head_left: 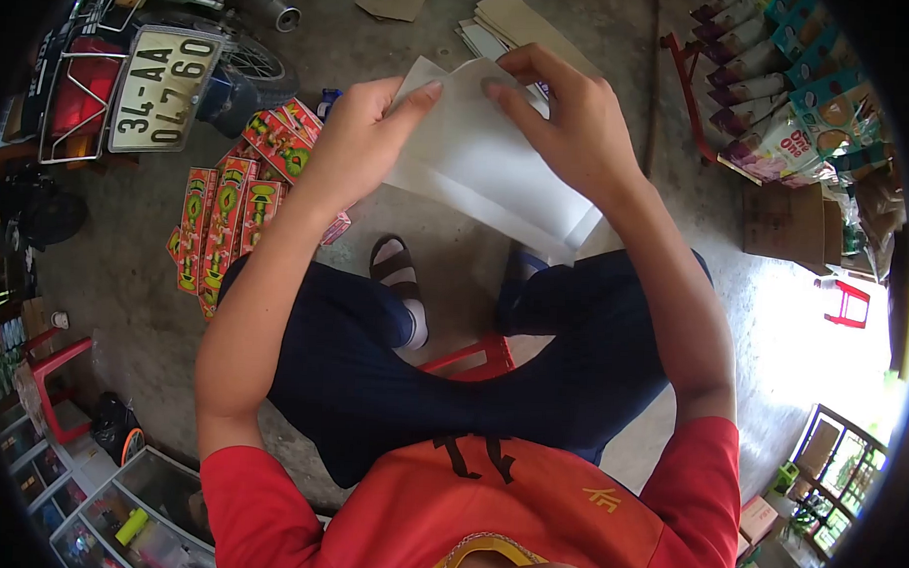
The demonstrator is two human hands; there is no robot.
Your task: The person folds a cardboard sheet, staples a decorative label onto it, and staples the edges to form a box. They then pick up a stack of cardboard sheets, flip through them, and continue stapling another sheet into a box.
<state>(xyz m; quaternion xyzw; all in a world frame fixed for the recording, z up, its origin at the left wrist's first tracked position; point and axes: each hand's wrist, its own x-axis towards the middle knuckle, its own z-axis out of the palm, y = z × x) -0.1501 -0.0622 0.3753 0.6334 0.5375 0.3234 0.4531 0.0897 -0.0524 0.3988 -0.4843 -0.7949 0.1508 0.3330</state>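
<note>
A translucent whitish plastic bag (479, 150) is stretched between my two hands above the floor. My left hand (365, 131) pinches its upper left edge, with the thumb on the front face. At the upper right edge my right hand (561, 112) grips the bag between thumb and fingers. The bag hangs down toward my knees, tilted, its lower edge slanting down to the right. It looks flat, and I cannot make out anything inside it.
Red and green boxes (222, 211) lie piled on the floor at the left, near a parked motorbike (166, 84). Flattened cardboard (524, 26) lies beyond my hands. Hanging packets (791, 95) and a cardboard box (787, 226) are at the right. A red stool (482, 357) is under me.
</note>
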